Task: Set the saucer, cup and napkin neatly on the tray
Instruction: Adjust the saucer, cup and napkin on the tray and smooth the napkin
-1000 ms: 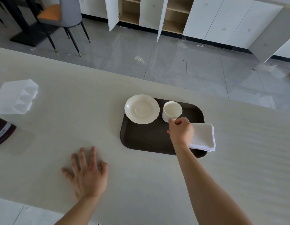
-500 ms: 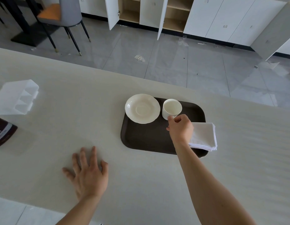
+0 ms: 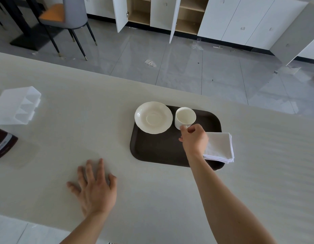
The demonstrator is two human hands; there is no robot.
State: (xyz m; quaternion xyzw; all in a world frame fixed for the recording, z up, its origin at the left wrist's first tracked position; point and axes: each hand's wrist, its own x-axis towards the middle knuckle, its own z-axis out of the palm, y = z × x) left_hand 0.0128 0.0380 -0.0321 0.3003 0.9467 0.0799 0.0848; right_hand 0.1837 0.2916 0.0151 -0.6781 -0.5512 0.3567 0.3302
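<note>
Here we see the right hand pinching the handle of the cup, which stands on the dark tray just right of the saucer. The napkin overhangs the tray's right edge. The left hand lies flat and empty, fingers spread, on the counter. The print on the brown packet at far left is too blurred to read.

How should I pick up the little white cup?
Probably by its handle, coming from the near side. The cup stands upright on the tray beside the saucer, handle turned toward the person, where the right hand already pinches it with its fingers.
</note>
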